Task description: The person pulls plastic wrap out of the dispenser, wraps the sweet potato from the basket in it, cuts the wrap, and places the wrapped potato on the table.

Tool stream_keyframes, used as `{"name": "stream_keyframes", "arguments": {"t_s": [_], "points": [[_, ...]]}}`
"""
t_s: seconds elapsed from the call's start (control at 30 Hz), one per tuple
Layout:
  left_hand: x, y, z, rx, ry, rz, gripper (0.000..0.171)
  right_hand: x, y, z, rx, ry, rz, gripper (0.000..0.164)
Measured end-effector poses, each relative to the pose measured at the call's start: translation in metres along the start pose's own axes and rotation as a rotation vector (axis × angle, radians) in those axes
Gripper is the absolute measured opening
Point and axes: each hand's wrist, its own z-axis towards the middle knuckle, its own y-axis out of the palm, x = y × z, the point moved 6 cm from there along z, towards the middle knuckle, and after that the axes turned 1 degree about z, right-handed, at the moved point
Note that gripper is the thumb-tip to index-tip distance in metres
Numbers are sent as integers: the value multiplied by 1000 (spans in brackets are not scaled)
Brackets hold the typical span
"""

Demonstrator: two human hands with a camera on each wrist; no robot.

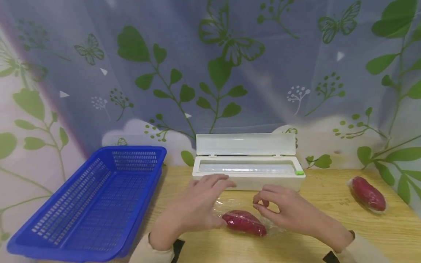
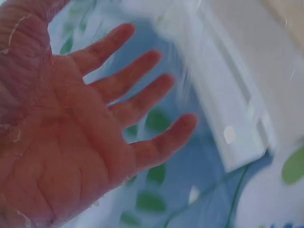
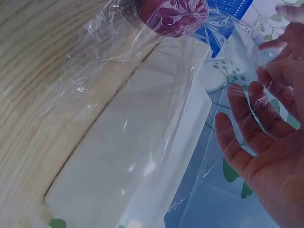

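A dark red, elongated root that looks like a sweet potato (image 1: 245, 222) lies on the table with clear plastic wrap (image 3: 95, 66) loosely around it. My right hand (image 1: 289, 208) is just right of it, pinching an edge of the wrap between thumb and forefinger; in the right wrist view the film stretches from the root to those fingertips. Over the root's left side hovers my left hand (image 1: 198, 204). Its palm is bare and its fingers are spread in the left wrist view. Behind both hands stands a white wrap dispenser (image 1: 250, 183) with its lid raised.
At the left is a blue plastic basket (image 1: 62, 253) with perforated walls. A second red root (image 1: 367, 194), wrapped in film, lies at the right of the wooden table (image 1: 322, 197). A patterned curtain (image 1: 184, 47) hangs close behind the dispenser.
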Motion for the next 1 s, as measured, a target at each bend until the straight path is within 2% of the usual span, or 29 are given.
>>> {"name": "stream_keyframes", "arguments": {"t_s": [0.07,0.17,0.27,0.33,0.5,0.67,0.77,0.9,1.0], "points": [[7,16,10,-64,15,47,86,0,-1,-1,3,3,1,24],[7,40,24,-139,2,86,86,0,-1,-1,10,-4,14,15],[1,57,31,-154,14,92,76,0,-1,-2,14,-17,30,4],[-1,63,34,-147,30,91,63,-2,-1,-3,16,-27,35,5],[-7,65,39,-88,47,49,36,-6,-1,-4,19,-74,33,7],[-15,67,41,-92,18,-75,30,-9,9,-9,-7,-107,41,5],[-17,69,42,-92,7,-128,26,-10,18,-15,-36,-111,34,11],[-20,70,41,-68,4,-140,16,-10,32,-23,-112,-83,3,17],[-21,70,41,-54,7,-123,11,-8,41,-28,-214,2,-3,12]]}}
